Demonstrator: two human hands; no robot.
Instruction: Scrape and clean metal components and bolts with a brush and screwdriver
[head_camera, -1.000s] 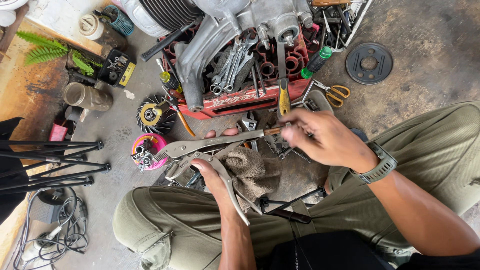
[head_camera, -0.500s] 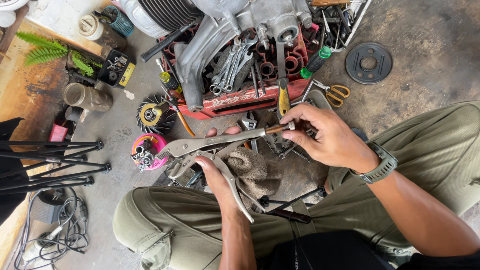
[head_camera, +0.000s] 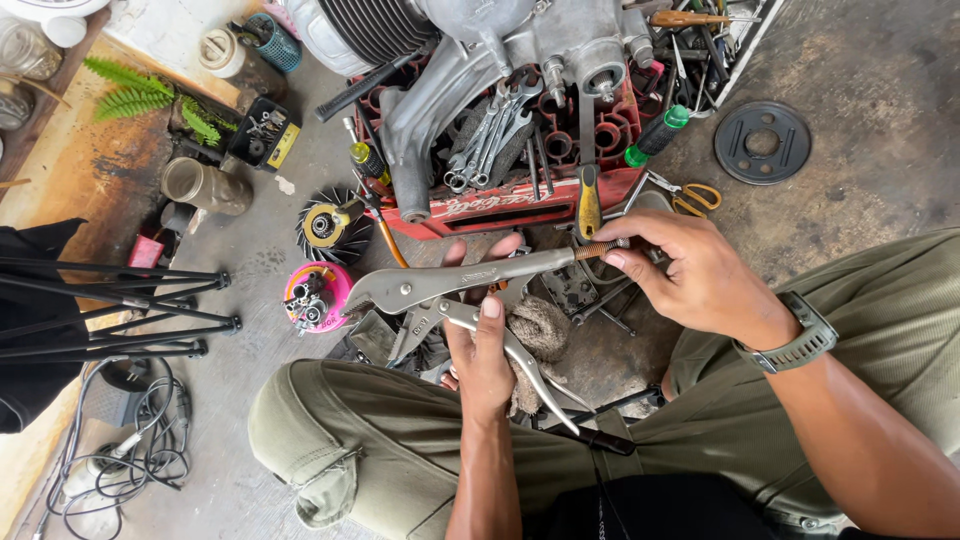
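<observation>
My left hand (head_camera: 480, 365) grips the locking pliers (head_camera: 470, 285) below the red crate (head_camera: 500, 205), hiding their middle, while my right hand (head_camera: 690, 275) pinches their end screw (head_camera: 597, 250).

- The locking pliers (head_camera: 470, 290) lie flatter now, their jaws pointing left toward the pink container (head_camera: 316, 295) rather than tilted up as before.
- The left hand (head_camera: 480, 345) sits higher on the pliers' body, thumb pressed over the lower handle, which swings out wider than a second ago.
- The right hand (head_camera: 690, 275) has slid its fingertips onto the adjusting screw at the handle's end.
</observation>
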